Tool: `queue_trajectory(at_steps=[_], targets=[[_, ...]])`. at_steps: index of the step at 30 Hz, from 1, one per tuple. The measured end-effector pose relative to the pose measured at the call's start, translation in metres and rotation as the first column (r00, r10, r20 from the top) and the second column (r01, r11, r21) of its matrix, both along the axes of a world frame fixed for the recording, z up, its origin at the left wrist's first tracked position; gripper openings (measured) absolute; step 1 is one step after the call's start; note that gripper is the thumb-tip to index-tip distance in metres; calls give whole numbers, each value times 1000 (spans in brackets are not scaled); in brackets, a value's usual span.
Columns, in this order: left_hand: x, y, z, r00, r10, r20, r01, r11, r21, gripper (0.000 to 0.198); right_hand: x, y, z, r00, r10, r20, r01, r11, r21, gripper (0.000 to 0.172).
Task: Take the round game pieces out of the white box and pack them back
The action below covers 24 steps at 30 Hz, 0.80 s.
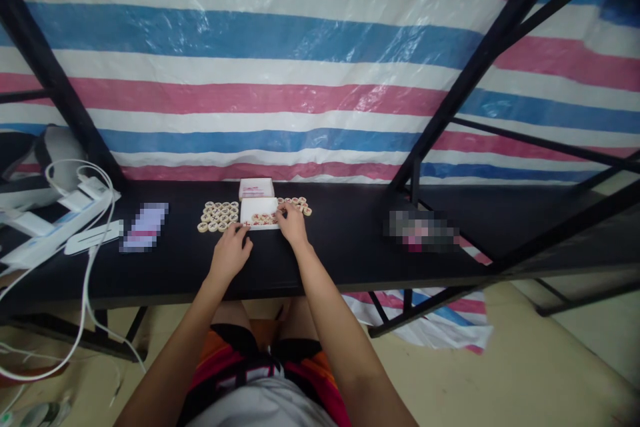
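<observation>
**Two hands at a shallow white box of red-marked round pieces**

Head view: On a long black tabletop, a shallow, white, rectangular box lies flat in front of the person, its open side facing up. As seen here, its longer side runs left to right, roughly along the table's front edge. Just behind it sits a white rectangular lid with reddish print, also longer from left to right.

Inside the box, small round cream pieces with red marks lie in the front part, spread sideways along its width; the back part shows bare white.

The left hand is at the box's front left corner, fingers loosely bent and thumb set apart; whether it grips anything, I cannot tell. The right hand reaches over the box's right edge with thumb and fingertips drawn close together; whether a piece sits between them is too small to tell.

Left of the box, round cream pieces with dark marks stand flat in close rows. More round cream pieces lie beyond the right hand. Farther left are a pixelated pale lilac object, slanting away, and a long white power strip. A red, white and blue striped sheet hangs behind.
</observation>
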State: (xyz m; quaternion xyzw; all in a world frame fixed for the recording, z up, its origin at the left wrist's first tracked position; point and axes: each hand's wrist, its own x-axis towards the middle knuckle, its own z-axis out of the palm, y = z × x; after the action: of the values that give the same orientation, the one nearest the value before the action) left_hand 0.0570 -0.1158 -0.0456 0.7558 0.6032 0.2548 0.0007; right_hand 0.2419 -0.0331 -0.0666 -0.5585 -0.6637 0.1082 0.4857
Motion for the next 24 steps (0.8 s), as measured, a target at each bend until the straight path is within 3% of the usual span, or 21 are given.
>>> queue_trajectory(at_steps=[24], targets=[[0,0,-1,998,-10,-68,11,1000,12,37,-1,-2,4,1000,4,-4,-4,1000,10,14]])
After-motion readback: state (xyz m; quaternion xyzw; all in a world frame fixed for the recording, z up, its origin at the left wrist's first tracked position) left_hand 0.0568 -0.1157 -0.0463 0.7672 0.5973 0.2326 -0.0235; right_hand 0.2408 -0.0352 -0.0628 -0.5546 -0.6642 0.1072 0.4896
